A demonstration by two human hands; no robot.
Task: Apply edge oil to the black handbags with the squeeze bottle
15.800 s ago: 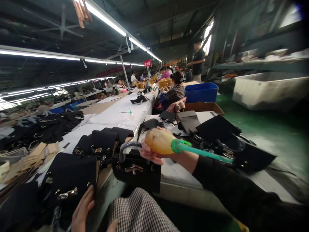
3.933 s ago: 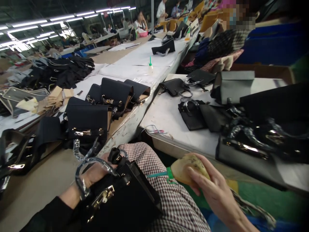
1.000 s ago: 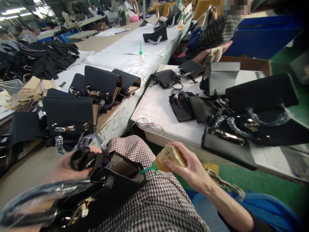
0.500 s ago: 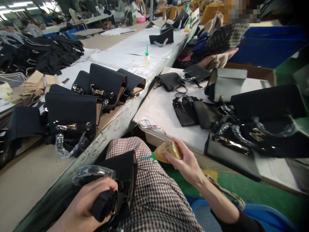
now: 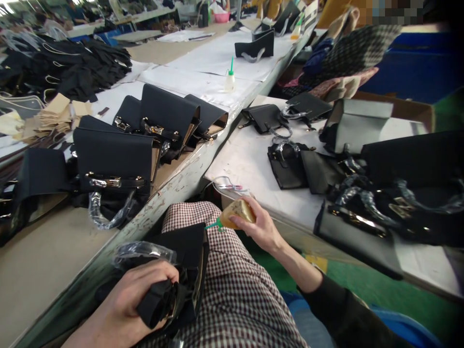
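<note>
A black handbag [image 5: 186, 241] rests on my checkered lap, its open side facing right and its plastic-wrapped handle [image 5: 145, 252] above my wrist. My left hand [image 5: 139, 295] is wrapped round the bag's gathered black material at the lower left. In my right hand [image 5: 253, 222] is a yellowish glue bottle [image 5: 237, 213], tipped on its side with the green nozzle pointing left. The nozzle tip is at the bag's upper right corner; whether it touches cannot be made out.
Black handbags [image 5: 114, 157] stand on the left table [image 5: 36, 270], and more lie on the right table [image 5: 250, 179]. Another bottle [image 5: 230, 82] stands farther back. A co-worker's patterned sleeve [image 5: 366, 48] shows at the upper right, near blue bins [image 5: 398, 72].
My right hand has moved left with the glue bottle, bringing the nozzle to the bag's corner. My left hand keeps its hold. The view has shifted slightly.
</note>
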